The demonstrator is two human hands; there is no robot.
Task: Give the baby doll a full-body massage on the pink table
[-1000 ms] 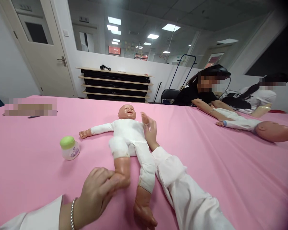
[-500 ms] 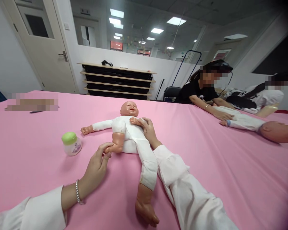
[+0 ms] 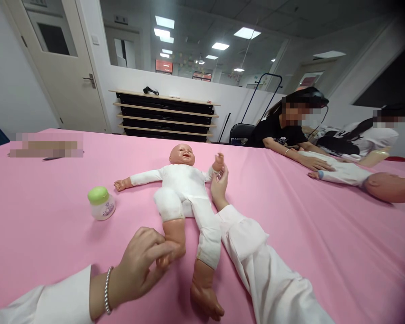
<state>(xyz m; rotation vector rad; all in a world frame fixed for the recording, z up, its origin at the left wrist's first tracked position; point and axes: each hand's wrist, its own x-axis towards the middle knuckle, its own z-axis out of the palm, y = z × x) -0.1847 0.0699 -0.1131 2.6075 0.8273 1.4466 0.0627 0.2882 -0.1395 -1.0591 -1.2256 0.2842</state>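
A baby doll with a white cloth body lies face up, head away from me. My left hand, with a beaded bracelet at the wrist, is closed on the doll's foot on the left side of the picture. That leg is bent at the knee, while the other one lies stretched toward me. My right hand is closed round the doll's forearm near its small hand, which points up. Left of the doll stands a jar with a green lid.
Pink cloth covers the table. At the right a co-worker bends over a second doll, and another person sits beyond. A blurred-out item lies at the far left. A slatted shelf stands by the wall.
The bent leg has come down toward me with my left hand on its foot. My right hand has swung the doll's arm from its chest outward to the right.
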